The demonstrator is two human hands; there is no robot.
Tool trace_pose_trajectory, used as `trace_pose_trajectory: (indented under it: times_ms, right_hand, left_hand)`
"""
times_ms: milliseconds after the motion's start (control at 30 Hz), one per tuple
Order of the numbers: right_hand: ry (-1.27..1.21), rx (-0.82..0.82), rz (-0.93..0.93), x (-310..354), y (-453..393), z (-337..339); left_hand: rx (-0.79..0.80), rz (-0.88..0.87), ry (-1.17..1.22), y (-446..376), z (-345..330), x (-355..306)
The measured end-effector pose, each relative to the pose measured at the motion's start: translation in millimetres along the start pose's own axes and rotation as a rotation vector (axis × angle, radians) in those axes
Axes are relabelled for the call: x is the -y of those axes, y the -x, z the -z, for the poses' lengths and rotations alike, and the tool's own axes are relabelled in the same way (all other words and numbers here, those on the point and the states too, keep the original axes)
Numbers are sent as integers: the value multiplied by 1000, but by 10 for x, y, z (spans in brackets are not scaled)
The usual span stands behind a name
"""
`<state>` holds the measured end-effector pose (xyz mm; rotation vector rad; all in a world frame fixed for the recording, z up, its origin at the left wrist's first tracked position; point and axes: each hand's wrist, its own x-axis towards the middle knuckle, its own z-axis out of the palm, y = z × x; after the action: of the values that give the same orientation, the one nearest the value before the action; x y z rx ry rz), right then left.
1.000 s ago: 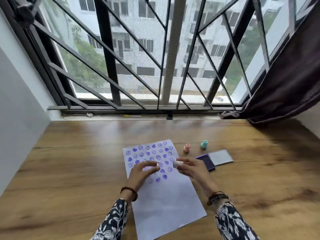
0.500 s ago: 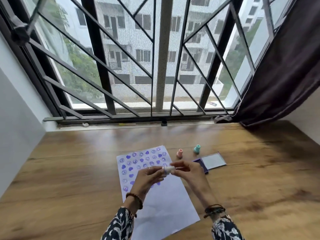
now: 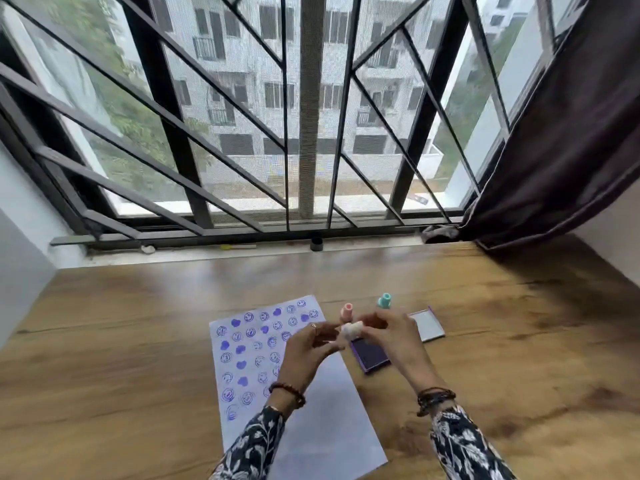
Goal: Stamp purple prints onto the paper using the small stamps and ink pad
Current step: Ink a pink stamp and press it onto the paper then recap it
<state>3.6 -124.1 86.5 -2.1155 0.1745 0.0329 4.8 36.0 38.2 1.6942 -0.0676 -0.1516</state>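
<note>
A white sheet of paper lies on the wooden table, its upper half covered with purple smiley and heart prints. My right hand grips a small white stamp, held above the paper's right edge. My left hand touches the stamp's other end with its fingertips. The open purple ink pad lies just right of the paper, its lid folded back. A pink stamp and a teal stamp stand upright behind my hands.
The wooden table runs to a barred window at the back. A dark curtain hangs at the right. White walls close in on the left and right. Small bits lie on the window sill.
Both hands have moved to the right with the white stamp, from over the printed area toward the ink pad. The camera has tilted and come closer.
</note>
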Motion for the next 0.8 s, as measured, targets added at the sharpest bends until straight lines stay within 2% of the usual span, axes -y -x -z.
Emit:
trace_pose_trajectory:
  times_ms: [100, 267, 500, 600, 800]
  right_hand:
    - [328, -68, 35, -107, -290, 6]
    - [541, -62, 71, -214, -572, -52]
    - [595, -68, 96, -272, -662, -101]
    - [566, -96, 182, -232, -611, -170]
    - [564, 31, 212, -146, -565, -309]
  left_hand:
    - [-67, -62, -341, -173, -66, 142]
    - [-79, -130, -666, -390, -86, 331]
    - [-130, -146, -761, -507, -101, 486]
    - [-160, -123, -737, -539, -117, 507]
    - [-145, -38, -725, -587, -176, 390]
